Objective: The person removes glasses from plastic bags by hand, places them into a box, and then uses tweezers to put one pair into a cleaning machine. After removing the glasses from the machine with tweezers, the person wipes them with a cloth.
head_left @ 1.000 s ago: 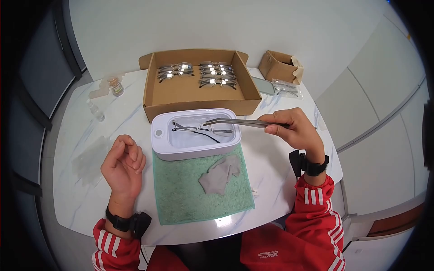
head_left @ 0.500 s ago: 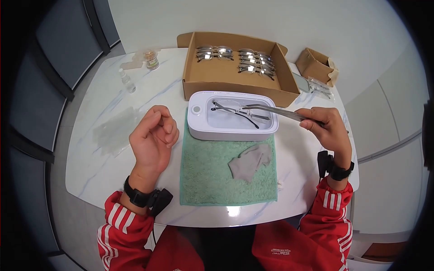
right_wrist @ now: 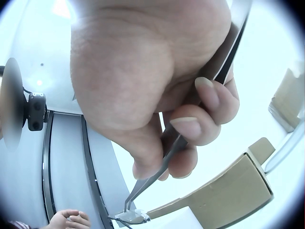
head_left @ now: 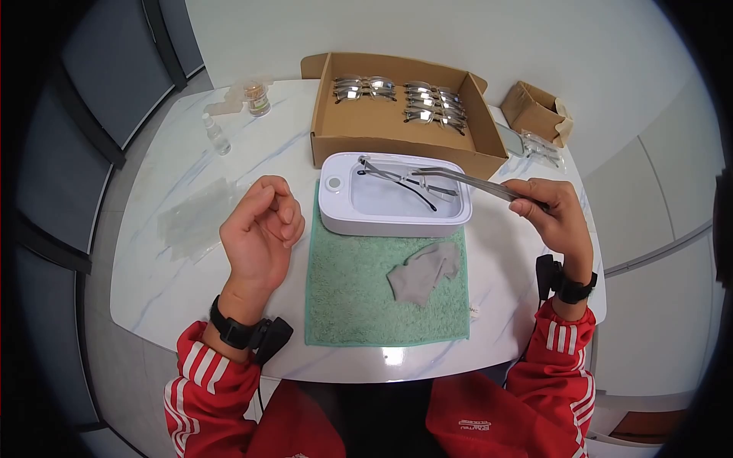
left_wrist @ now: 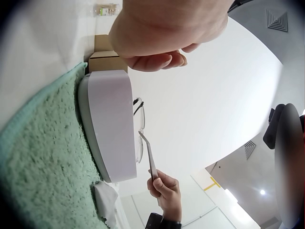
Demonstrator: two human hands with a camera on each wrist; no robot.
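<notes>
My right hand (head_left: 556,217) pinches bent metal tweezers (head_left: 481,184) between thumb and fingers. Their tips meet a pair of eyeglasses (head_left: 401,182) near the bridge. The glasses have thin frames with dark temple tips, and hang tilted over the basin of a white ultrasonic cleaner (head_left: 397,227). From the left wrist view, the eyeglasses (left_wrist: 142,114) show above the cleaner's rim. To the left of the cleaner, my left hand (head_left: 263,221) is raised with loosely curled fingers, holding nothing.
Under the cleaner's front lies a green towel (head_left: 351,305) with a grey cloth (head_left: 424,273) on it. Behind stands a cardboard box (head_left: 405,155) with several eyeglasses. A small carton (head_left: 534,114) is at back right; a spray bottle (head_left: 217,137) and a jar (head_left: 257,101) are at back left.
The head view has shifted, so the table appears further right and up. The eyeglasses have risen slightly above the basin with the tweezers. My left hand keeps its loose curl.
</notes>
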